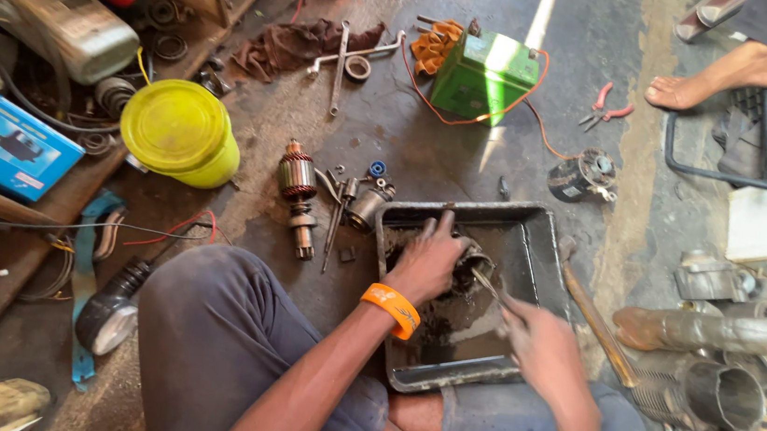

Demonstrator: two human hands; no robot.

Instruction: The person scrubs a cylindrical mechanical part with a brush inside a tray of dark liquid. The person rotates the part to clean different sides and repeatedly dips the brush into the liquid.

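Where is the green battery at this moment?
In the head view, the green battery stands on the floor at the upper middle, beyond the metal tray, with red pliers to its right.

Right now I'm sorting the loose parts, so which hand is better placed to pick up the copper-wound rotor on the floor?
The left. The left hand rests on the dirty part at the tray side nearest the rotor, while the right hand holds a thin tool on the far side.
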